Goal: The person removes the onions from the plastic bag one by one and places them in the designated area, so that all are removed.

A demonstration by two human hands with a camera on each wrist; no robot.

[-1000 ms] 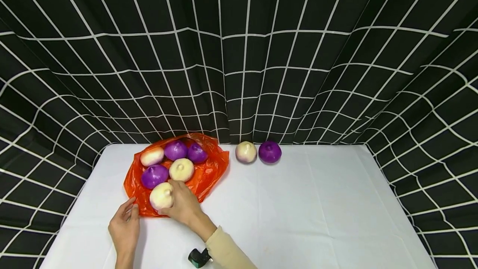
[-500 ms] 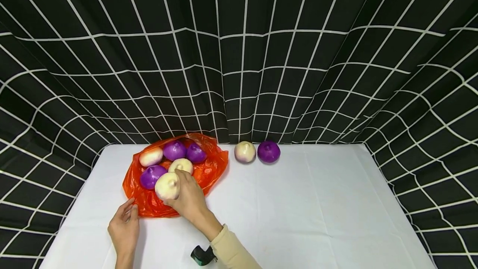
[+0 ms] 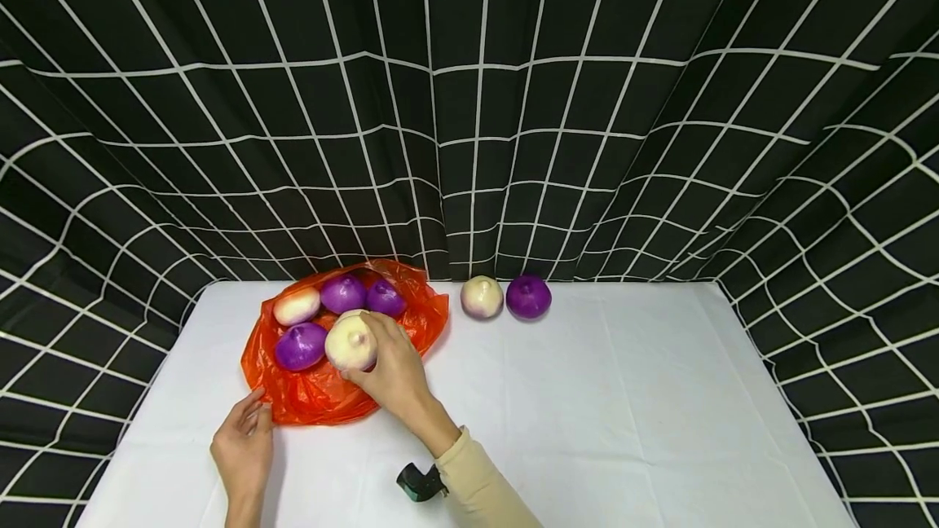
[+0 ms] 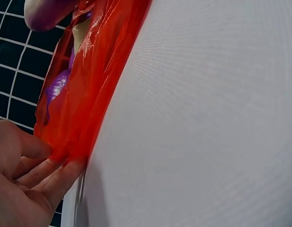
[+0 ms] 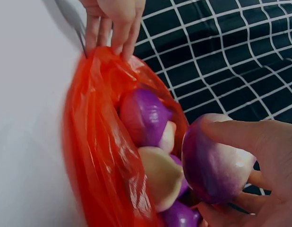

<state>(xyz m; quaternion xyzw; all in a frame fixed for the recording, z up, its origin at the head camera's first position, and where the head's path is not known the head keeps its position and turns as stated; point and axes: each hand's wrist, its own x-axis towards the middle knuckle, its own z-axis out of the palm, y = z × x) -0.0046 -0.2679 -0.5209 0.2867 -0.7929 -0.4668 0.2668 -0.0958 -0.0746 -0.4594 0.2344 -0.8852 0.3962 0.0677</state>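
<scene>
My right hand (image 3: 402,377) grips a white onion with a purple-tinged underside (image 3: 349,344), its pointed tip facing up in the head view. In the right wrist view the onion's purple side (image 5: 202,161) shows above the open red plastic bag (image 3: 315,399). Inside the bag lie purple onions (image 3: 301,347) and a pale onion (image 3: 297,306); another pale onion is mostly hidden behind the held one. At the bag's near left edge my left hand (image 3: 244,448) pinches the thin plastic (image 4: 70,151) between thumb and fingers.
Right of the bag, a white onion (image 3: 482,297) and a purple onion (image 3: 528,297) stand side by side at the back of the white table (image 3: 587,414). A black curtain with a white grid (image 3: 381,121) rises behind and at both sides.
My right hand has carried the white onion up from the front of the bag toward its middle right. My left hand has stayed at the bag's edge.
</scene>
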